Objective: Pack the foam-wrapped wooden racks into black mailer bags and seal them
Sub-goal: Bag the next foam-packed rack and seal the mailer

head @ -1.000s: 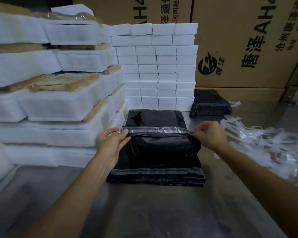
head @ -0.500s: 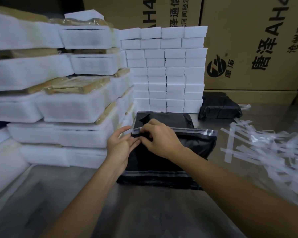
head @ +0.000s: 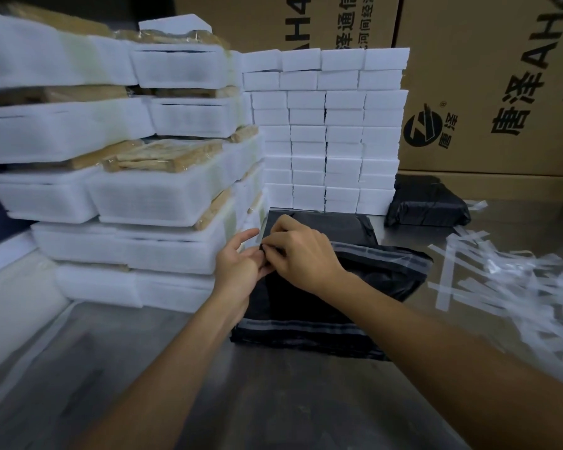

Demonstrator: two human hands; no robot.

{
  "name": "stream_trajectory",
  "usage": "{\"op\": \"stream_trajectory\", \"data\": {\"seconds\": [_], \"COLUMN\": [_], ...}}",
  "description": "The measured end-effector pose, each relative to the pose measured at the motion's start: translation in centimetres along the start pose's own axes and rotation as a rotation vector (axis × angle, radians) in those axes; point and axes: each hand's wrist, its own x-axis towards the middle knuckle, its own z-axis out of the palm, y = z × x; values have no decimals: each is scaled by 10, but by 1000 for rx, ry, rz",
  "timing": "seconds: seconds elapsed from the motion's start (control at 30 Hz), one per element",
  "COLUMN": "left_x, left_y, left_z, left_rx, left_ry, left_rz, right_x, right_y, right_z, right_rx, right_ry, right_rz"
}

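**Starting the seal strip at the left corner of the bag**

I see both hands together at the left end of the flap of the filled black mailer bag (head: 355,280). The bag lies on the counter (head: 208,401), on top of a flat pile of empty mailers (head: 306,336), just beside the stack of foam-wrapped racks (head: 127,190) on the left. The right hand (head: 303,251) has curled fingers (head: 275,246) that pinch smth small and dark at the flap corner; I judge it is the end of the liner on the adhesive strip (head: 381,254), but it is too small to be sure. The left hand (head: 241,267) holds the same corner from below, thumb and forefinger closed on the bag edge, other fingers more loose.

So the step in hand, imo: rack is already inside, the seal is not yet done. The next move calls for a clean peel of the liner along the strip to the right, w/ the left hand keeping the corner fixed, then fold the flap down and press it flat.

One sealed black parcel (head: 428,203) lies at the back, near the wall of white foam blocks (head: 329,131). Peeled liner strips (head: 501,280) lie on the right.
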Motion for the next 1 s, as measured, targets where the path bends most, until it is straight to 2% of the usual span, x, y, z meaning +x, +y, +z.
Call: {"op": "stream_trajectory", "data": {"seconds": [0.1, 0.23, 0.27, 0.33, 0.47, 0.53, 0.6, 0.63, 0.67, 0.73, 0.77, 0.8, 0.83, 0.87, 0.9, 0.97, 1.0], "left_x": [2, 6, 6, 6, 6, 7, 8, 8, 8, 8, 8, 7, 7, 7, 7, 6, 7], "left_y": [2, 3, 3, 3, 1, 1, 1, 1, 1, 0, 0, -1, -1, -1, -1, -2, -1], "left_z": [3, 5, 5, 4, 5, 6, 7, 7, 6, 6, 6, 6, 6, 6, 7, 8, 8], "left_rx": [-34, -47, -48, -43, -42, -41, -45, -50, -54, -51, -48, -44, -39, -36, -35, -33, -30], "left_ry": [15, 83, 105, 130, 150, 154, 161, 166, 170, 172, 169, 168, 170, 173, 174, 177, 180], "left_rz": [-6, -16, -16, -11, -12, -18, -24, -25, -24, -23, -21, -18, -15, -14, -14, -11, -9], "right_x": [4, 12, 11, 5, -17, -27, -34, -37, -37, -42, -47, -52, -57, -61, -67, -81, -88], "right_y": [-2, 3, 8, 27, 72, 92, 109, 115, 123, 133, 138, 144, 148, 151, 155, 164, 168], "right_z": [-3, -14, -18, -31, -56, -70, -81, -88, -94, -109, -115, -119, -121, -120, -117, -110, -106], "right_rx": [286, 985, 1034, 770, 44, -130, -133, 44, 351, 1138, 1456, 1645, 1708, 1625, 1407, 742, 498], "right_ry": [52, 147, 194, 234, 69, 82, 113, 158, 220, 380, 465, 547, 610, 649, 648, 489, 378], "right_rz": [214, 667, 709, 620, 314, 347, 527, 680, 838, 1061, 1080, 1063, 1043, 1042, 1057, 1079, 1044]}}
